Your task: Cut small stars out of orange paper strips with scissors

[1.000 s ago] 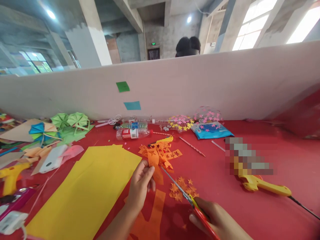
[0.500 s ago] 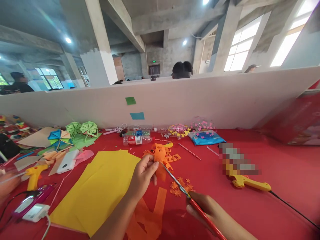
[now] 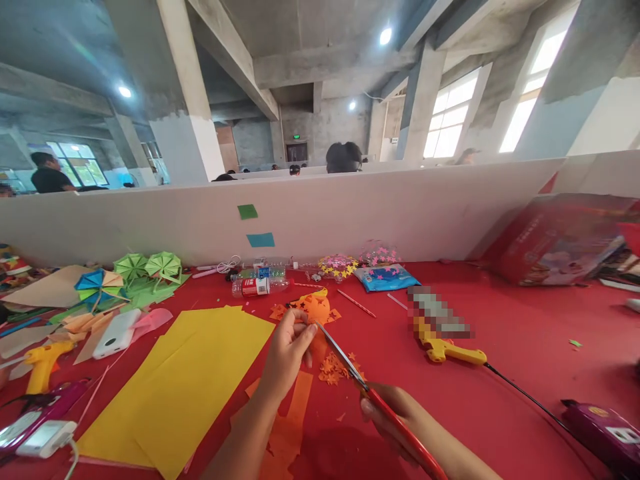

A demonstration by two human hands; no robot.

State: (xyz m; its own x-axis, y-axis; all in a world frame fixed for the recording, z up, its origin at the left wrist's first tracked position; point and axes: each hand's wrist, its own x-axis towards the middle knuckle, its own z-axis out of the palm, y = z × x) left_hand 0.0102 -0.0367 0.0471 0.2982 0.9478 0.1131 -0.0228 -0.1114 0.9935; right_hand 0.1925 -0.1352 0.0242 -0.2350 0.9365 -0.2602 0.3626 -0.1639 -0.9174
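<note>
My left hand (image 3: 286, 347) is closed, thumb and fingers pinching a small orange paper (image 3: 318, 345) that hangs below the fingertips. My right hand (image 3: 393, 410) grips long red-handled scissors (image 3: 345, 360). Their blade tips meet the paper beside my left thumb and look nearly together. Under the blades lies a small pile of orange paper stars (image 3: 336, 369). Beyond my left fingers sits a round orange paper piece (image 3: 316, 307) with star-punched scraps around it. Larger orange paper sheets (image 3: 290, 427) lie between my forearms, partly hidden by the left one.
Yellow paper sheets (image 3: 185, 373) spread to the left, near a white power bank (image 3: 117, 333) and a yellow glue gun (image 3: 45, 363). Another glue gun (image 3: 457, 353) with a black cord lies right. Plastic bottles (image 3: 260, 287) and a blue packet (image 3: 385, 277) line the white partition (image 3: 320, 213).
The view has turned to the right, so the table things sit further left and a purple power strip shows at right. Both hands keep their hold on the paper and scissors.
</note>
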